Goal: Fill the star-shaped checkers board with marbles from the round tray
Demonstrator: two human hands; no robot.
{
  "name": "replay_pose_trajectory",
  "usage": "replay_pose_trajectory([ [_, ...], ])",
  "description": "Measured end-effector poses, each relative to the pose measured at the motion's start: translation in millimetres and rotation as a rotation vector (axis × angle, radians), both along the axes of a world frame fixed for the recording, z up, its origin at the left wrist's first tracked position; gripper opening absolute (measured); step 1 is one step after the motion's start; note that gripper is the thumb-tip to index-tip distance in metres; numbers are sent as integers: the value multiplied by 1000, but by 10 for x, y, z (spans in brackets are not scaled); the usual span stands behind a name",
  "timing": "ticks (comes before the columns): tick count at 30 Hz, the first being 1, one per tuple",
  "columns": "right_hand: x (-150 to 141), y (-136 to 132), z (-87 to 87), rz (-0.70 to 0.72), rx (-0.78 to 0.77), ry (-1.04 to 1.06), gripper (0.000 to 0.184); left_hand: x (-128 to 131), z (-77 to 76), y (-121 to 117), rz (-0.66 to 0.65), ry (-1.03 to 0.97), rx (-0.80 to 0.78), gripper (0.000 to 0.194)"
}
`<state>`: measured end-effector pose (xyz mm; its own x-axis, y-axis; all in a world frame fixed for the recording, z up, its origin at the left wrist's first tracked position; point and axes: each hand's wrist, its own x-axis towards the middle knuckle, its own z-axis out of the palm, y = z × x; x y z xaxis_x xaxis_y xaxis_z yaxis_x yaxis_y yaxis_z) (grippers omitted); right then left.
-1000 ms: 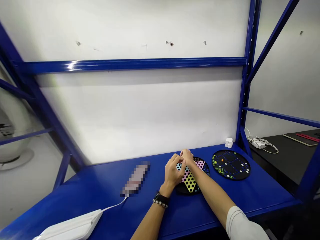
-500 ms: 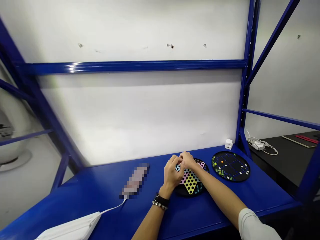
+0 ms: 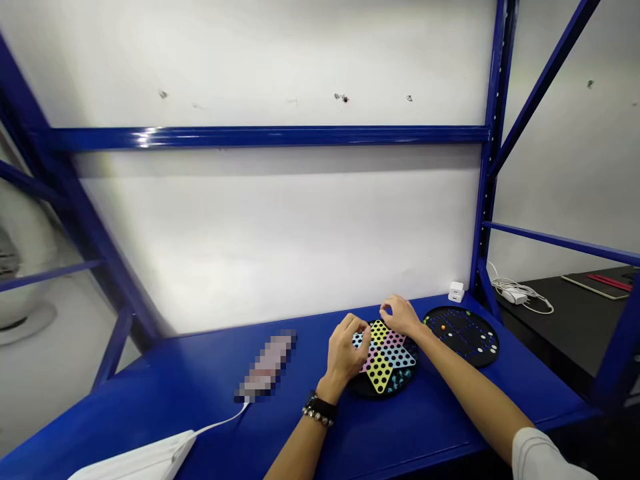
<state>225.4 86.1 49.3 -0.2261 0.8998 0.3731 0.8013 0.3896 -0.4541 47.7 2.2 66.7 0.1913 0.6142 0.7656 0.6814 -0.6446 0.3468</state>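
A round black Chinese checkers board (image 3: 381,391) with a star of yellow, pink and blue points full of holes lies on the blue table. My left hand (image 3: 346,348) is over the board's left edge, fingers curled toward the thumb; whatever they enclose is hidden. Above the board's far right edge, my right hand (image 3: 400,316) is closed in a pinch, and anything between its fingertips is too small to make out. Dark teal marbles (image 3: 399,380) sit in a pocket at the board's near right side.
Right of the board lies a second round black board (image 3: 465,333) with small white and orange pieces, partly behind my right forearm. A blurred-out phone-like object (image 3: 267,367) with a white cable lies left. White chargers (image 3: 456,292) stand by the blue frame post (image 3: 487,167).
My right hand has left my left hand and moved right, uncovering more of the star. My left hand has stayed nearly in place.
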Motion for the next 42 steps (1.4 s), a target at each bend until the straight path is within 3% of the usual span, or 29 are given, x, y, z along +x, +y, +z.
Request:
replay_pose_trajectory([
  [4, 727, -28, -63, -133, -66, -3, 18, 18, 0, 0, -14, 2, 0, 20],
  [7, 1134, -60, -200, -81, -150, 33, 23, 20, -14, 11, -15, -1, -13, 20],
  [9, 1250, -69, -274, -31, -221, 36, 24, 18, -26, 21, -15, -4, -21, 20],
  [16, 1249, -12, -344, 22, -236, 74, 27, 25, -26, 12, -6, -10, -25, 18],
  [23, 1469, -17, -274, 33, -341, 334, 25, 44, 2, -17, -29, -5, -32, 19],
  [29, 1352, -100, -240, 180, -445, 200, 22, 39, -33, 2, -38, -6, -45, 19],
  [34, 1207, -149, -226, 161, -439, 121, 19, 34, -46, 10, -50, -7, -40, 19],
  [42, 1277, -112, -261, 209, -475, 65, 12, 43, -40, 10, -45, 7, -36, 19],
])
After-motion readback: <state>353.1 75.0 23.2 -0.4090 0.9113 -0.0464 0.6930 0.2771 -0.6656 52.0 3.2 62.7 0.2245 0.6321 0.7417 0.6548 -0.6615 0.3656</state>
